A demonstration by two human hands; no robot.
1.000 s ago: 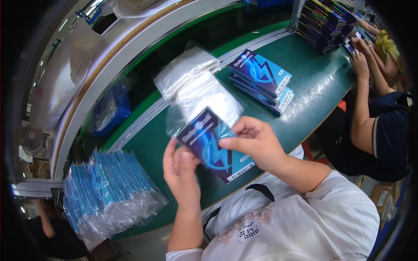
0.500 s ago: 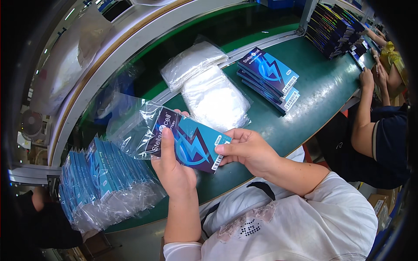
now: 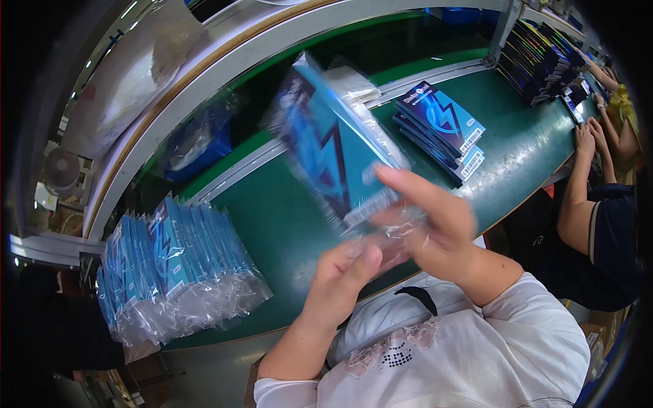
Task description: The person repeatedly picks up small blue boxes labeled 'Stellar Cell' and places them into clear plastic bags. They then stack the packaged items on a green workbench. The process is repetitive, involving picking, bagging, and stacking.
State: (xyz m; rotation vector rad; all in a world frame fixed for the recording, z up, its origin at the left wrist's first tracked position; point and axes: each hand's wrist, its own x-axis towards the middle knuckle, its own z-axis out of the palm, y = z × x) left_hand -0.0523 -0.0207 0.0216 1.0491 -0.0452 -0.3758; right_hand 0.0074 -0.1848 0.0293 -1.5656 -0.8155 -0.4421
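Observation:
A thin blue and dark purple box with a lightning-bolt design (image 3: 333, 146) stands tilted in front of me inside a clear plastic bag, blurred by motion. My right hand (image 3: 439, 221) grips its lower right corner, thumb over the front. My left hand (image 3: 343, 275) is below, thumb and fingers pinched at the bag's loose clear end (image 3: 391, 250) between both hands. At the left stands a row of similar bagged boxes (image 3: 180, 251), their loose plastic ends toward me. A small stack of unbagged boxes (image 3: 442, 126) lies to the right.
Behind the held box lies a pile of clear bags (image 3: 354, 85), partly hidden. All this rests on a green table (image 3: 272, 204). A blue bin (image 3: 201, 149) sits beyond the table's far rail. Tall dark stacks (image 3: 541, 64) and a co-worker's arms (image 3: 578, 183) are at the right.
The box, earlier half out of the bag's mouth on the left, is now turned upright and higher, with plastic around it. My left hand has moved down and right to the bag's end.

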